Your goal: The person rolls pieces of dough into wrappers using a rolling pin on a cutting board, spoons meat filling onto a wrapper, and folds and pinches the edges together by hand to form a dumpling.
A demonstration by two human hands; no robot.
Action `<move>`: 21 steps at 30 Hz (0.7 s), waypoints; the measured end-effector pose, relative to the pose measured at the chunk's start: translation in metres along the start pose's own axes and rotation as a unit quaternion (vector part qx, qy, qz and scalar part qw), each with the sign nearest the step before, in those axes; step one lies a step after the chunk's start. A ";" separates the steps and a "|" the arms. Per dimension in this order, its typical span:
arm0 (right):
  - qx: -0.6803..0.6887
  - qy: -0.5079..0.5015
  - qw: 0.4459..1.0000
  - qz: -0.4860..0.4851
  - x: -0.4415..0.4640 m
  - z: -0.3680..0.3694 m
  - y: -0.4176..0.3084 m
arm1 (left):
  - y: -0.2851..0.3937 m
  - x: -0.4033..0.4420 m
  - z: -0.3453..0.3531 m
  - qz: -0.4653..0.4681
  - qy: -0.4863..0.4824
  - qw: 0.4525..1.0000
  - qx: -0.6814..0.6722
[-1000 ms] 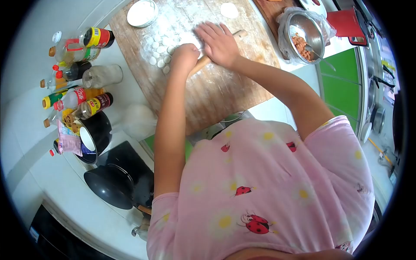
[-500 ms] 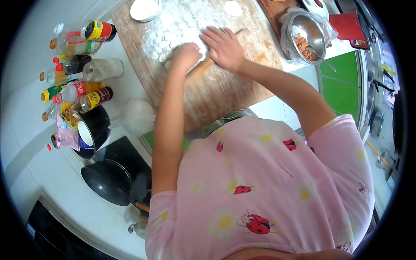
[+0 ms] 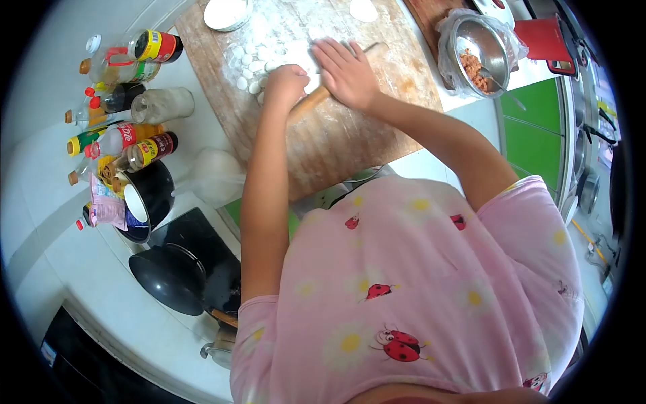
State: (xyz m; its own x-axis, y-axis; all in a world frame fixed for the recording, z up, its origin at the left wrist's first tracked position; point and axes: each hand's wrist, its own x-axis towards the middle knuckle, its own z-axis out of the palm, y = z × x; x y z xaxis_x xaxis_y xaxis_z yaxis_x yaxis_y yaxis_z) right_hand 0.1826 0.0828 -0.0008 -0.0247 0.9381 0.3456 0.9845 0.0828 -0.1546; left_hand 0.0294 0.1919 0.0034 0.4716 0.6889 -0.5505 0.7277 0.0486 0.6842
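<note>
Fingers (image 3: pixel 330 55) of right hand (image 3: pixel 348 79) straight, flat over rolling pin (image 3: pixel 311 103) | left hand (image 3: pixel 286 87) curled, grip hidden | pin slants eight-to-two o'clock on floured wooden board (image 3: pixel 336 145) | dough pieces (image 3: pixel 256 66) at left hand's ten o'clock

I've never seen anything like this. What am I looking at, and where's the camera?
There's no machine here, just a person's two bare hands. The camera is worn on the head, looking down past the pink shirt. The right hand lies flat on a rolling pin. The left hand is closed close to the pin; whether it grips anything is hidden. The floury wooden board also carries small pale dough pieces, a flat white round and a white bowl. To the right stands a metal bowl holding reddish food.
</note>
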 end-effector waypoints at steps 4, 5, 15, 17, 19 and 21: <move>0.031 -0.046 0.998 -0.018 -0.028 -0.004 0.005 | -0.014 0.002 0.005 0.033 -0.005 0.999 -0.007; 0.031 -0.051 0.998 -0.021 -0.018 -0.002 0.005 | -0.013 0.001 0.008 0.061 -0.018 0.998 0.030; 0.068 -0.135 0.988 0.004 -0.068 -0.037 0.013 | -0.013 -0.016 -0.002 -0.058 -0.039 0.976 -0.204; 0.030 -0.084 0.996 0.021 -0.051 -0.024 0.019 | -0.012 -0.018 0.001 -0.056 -0.064 0.983 -0.165; -0.002 -0.034 0.999 0.022 -0.014 0.005 0.013 | -0.002 -0.011 -0.001 -0.016 -0.061 0.998 -0.011; 0.004 0.008 1.000 0.010 0.028 0.021 0.001 | -0.010 0.003 0.009 0.008 0.004 0.997 0.080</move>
State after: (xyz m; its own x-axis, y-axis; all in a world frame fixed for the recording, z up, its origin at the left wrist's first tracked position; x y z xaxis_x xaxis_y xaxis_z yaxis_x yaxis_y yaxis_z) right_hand 0.1795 0.1167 -0.0108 -0.0022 0.9343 0.3566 0.9835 0.0665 -0.1681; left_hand 0.0278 0.1864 -0.0094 0.4801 0.6942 -0.5364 0.7910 -0.0781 0.6068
